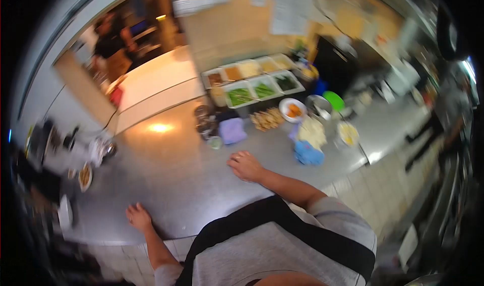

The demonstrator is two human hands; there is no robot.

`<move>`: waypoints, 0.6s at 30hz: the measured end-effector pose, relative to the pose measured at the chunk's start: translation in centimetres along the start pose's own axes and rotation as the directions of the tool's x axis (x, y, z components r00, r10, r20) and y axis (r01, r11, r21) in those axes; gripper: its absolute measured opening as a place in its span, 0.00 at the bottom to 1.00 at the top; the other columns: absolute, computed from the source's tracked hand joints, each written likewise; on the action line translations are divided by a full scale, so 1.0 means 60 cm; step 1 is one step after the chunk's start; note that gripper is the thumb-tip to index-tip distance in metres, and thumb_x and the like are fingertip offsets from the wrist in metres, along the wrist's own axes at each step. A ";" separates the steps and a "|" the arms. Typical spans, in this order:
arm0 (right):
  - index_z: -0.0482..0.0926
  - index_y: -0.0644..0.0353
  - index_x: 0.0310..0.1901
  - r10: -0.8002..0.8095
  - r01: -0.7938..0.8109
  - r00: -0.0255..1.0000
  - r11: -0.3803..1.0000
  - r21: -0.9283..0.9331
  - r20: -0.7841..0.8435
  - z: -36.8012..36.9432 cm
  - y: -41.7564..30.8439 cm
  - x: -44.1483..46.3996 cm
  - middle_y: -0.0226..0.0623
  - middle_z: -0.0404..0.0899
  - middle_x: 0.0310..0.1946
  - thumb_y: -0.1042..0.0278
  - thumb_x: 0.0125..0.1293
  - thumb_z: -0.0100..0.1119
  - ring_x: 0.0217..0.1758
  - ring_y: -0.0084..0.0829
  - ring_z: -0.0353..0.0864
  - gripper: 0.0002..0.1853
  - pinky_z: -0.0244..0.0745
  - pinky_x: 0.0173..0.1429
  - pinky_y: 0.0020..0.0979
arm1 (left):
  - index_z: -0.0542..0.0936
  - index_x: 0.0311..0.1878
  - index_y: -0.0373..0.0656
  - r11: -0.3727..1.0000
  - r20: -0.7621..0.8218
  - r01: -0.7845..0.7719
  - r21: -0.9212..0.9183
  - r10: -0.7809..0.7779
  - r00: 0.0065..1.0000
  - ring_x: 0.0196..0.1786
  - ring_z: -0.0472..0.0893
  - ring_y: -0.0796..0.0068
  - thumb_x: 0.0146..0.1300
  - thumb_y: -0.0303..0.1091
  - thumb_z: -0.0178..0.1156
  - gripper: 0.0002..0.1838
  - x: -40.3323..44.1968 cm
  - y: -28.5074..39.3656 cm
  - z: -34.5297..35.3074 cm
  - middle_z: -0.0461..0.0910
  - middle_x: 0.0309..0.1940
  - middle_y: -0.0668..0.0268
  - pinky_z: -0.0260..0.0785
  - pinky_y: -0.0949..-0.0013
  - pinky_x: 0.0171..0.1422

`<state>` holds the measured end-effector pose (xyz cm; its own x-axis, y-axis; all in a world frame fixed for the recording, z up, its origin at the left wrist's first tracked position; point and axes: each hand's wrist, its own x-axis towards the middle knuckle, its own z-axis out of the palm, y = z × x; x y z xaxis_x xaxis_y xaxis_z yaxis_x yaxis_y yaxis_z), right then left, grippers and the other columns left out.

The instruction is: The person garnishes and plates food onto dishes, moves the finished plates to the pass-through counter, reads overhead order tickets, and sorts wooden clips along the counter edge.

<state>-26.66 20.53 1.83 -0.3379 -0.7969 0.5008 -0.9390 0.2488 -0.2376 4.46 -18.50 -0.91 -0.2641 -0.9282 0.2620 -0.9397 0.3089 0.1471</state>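
My left hand (138,217) rests on the steel counter (166,185) near its front edge, fingers a little apart and nothing in them. Farther right, my right hand (245,166) lies on the same surface, its fingers slightly bent and holding nothing. Just beyond it is a folded purple cloth (232,130), not touching the hand. To the right of that hand lie a crumpled blue cloth (308,153) and a pale cream cloth-like heap (312,131). A small oval dish of food (85,177) sits beyond my left hand.
White trays of chopped greens (241,95) and other ingredients stand at the back, near a bowl with orange pieces (293,110). A bright green round item (333,101) is farther right. One person (113,44) stands beyond the pass opening, another person (448,104) at far right.
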 end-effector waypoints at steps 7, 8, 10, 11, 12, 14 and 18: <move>0.79 0.53 0.39 0.159 -0.144 0.983 0.978 -0.153 0.095 -0.045 -0.034 -0.071 0.33 0.75 0.44 0.67 0.54 0.59 0.50 0.34 0.72 0.10 0.65 0.52 0.37 | 0.68 0.66 0.46 1.000 0.010 -0.027 -0.002 0.027 1.000 0.69 0.64 0.60 0.69 0.58 0.43 0.31 0.026 -0.032 0.030 0.65 0.66 0.59 0.59 0.48 0.66; 0.79 0.53 0.40 0.205 -0.194 0.977 0.969 -0.156 0.057 -0.063 -0.030 -0.105 0.33 0.75 0.44 0.67 0.53 0.59 0.50 0.34 0.72 0.11 0.65 0.52 0.37 | 0.66 0.68 0.50 0.997 0.074 -0.063 -0.035 0.065 0.995 0.71 0.60 0.62 0.69 0.58 0.41 0.31 0.072 -0.075 0.080 0.60 0.71 0.63 0.56 0.48 0.67; 0.79 0.52 0.40 0.261 -0.259 0.965 0.953 -0.155 -0.011 -0.105 -0.028 -0.179 0.32 0.75 0.44 0.68 0.52 0.59 0.49 0.33 0.72 0.11 0.65 0.51 0.36 | 0.66 0.68 0.50 0.997 0.066 -0.072 -0.005 0.072 0.995 0.72 0.60 0.62 0.69 0.58 0.41 0.31 0.060 -0.054 0.084 0.59 0.71 0.63 0.56 0.48 0.67; 0.80 0.52 0.40 0.346 -0.349 0.937 0.918 -0.187 -0.050 -0.125 -0.024 -0.212 0.33 0.75 0.44 0.67 0.53 0.59 0.50 0.34 0.71 0.11 0.65 0.53 0.37 | 0.66 0.68 0.50 0.996 0.037 -0.079 0.035 0.078 0.996 0.72 0.60 0.62 0.69 0.58 0.41 0.31 0.040 -0.038 0.086 0.59 0.71 0.63 0.56 0.48 0.67; 0.80 0.52 0.41 0.425 -0.434 0.901 0.875 -0.214 -0.089 -0.148 -0.015 -0.246 0.33 0.75 0.45 0.65 0.54 0.58 0.52 0.35 0.71 0.11 0.65 0.54 0.38 | 0.66 0.68 0.50 0.993 0.008 -0.088 0.081 0.088 0.996 0.72 0.60 0.62 0.69 0.58 0.41 0.31 0.005 -0.006 0.067 0.59 0.71 0.63 0.56 0.48 0.67; 0.80 0.52 0.42 0.492 -0.529 0.847 0.813 -0.243 -0.199 -0.177 -0.012 -0.296 0.34 0.75 0.46 0.66 0.54 0.58 0.53 0.36 0.71 0.12 0.65 0.56 0.38 | 0.66 0.68 0.50 0.985 -0.005 -0.116 0.125 0.117 0.993 0.72 0.60 0.62 0.69 0.58 0.41 0.31 -0.025 0.032 0.060 0.59 0.71 0.63 0.56 0.48 0.67; 0.79 0.52 0.42 0.528 -0.608 0.784 0.761 -0.226 -0.328 -0.191 -0.020 -0.326 0.34 0.75 0.47 0.69 0.54 0.59 0.53 0.36 0.71 0.12 0.64 0.57 0.38 | 0.66 0.68 0.50 0.974 -0.013 -0.159 0.163 0.163 0.987 0.72 0.59 0.62 0.69 0.58 0.42 0.31 -0.052 0.081 0.061 0.59 0.71 0.62 0.56 0.47 0.67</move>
<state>-19.69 42.10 1.84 -0.7815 -0.3126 0.5400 -0.5243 0.7982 -0.2967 -0.10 -14.85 -4.49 -0.4109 -0.8628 0.2945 -0.9086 0.4143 -0.0538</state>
